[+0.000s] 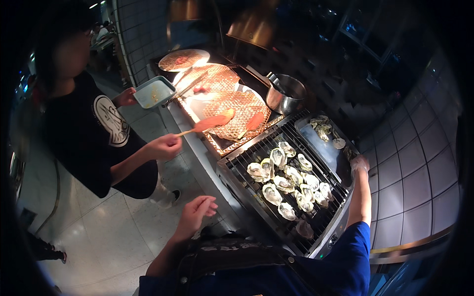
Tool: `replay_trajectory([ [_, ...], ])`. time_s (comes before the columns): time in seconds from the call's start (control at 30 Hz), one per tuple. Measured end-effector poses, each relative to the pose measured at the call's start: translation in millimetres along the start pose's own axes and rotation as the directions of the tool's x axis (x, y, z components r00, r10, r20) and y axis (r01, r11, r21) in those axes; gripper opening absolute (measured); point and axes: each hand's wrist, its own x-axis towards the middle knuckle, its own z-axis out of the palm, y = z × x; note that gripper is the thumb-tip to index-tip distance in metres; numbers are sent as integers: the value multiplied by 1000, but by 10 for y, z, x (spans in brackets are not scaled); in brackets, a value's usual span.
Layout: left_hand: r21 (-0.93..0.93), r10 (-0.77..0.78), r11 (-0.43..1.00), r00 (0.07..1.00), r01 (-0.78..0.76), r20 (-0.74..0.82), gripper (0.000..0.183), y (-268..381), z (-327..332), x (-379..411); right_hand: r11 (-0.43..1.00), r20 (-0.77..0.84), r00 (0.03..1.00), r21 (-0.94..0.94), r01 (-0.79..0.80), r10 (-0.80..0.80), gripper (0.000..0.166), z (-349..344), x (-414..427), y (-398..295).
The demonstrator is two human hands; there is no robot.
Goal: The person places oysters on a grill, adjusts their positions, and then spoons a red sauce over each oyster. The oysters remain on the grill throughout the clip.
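Observation:
My left hand [196, 214] hangs before my body, off the front edge of the counter. Its fingers are loosely curled together and I see nothing in them. My right hand [360, 162], in a clear plastic glove, is at the right rim of a metal tray [314, 144]. A dark oyster shell [348, 152] lies just beside its fingers; whether they grip the shell or the rim is hidden. More oysters [321, 127] lie at the tray's far end. On the electric grill [237, 168], several opened oysters [284, 184] rest in their shells on the bars.
A person [100, 122] at the left holds a shallow tray [154, 92] and a stick of reddish food [213, 123]. Mesh-covered plates [237, 111] sit under heat lamps [251, 27]. A steel pot [285, 94] stands behind the grill. A tiled wall [411, 174] borders the right.

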Motion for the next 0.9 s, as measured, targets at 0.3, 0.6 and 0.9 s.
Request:
replay_trajectory([
  [0.3,28,5,1000,997,-7,71,26,9,117,222,929,291,920,334,160,-262,22,-439,-257,-17],
  [0.6,5,-24,1000,991,24,131,25,-19,148,326,755,233,918,648,100,-321,29,-773,-724,-161],
  [0.9,-27,-37,999,997,39,73,25,-23,61,240,966,343,904,39,257,-255,45,-1210,-1107,-1021],
])
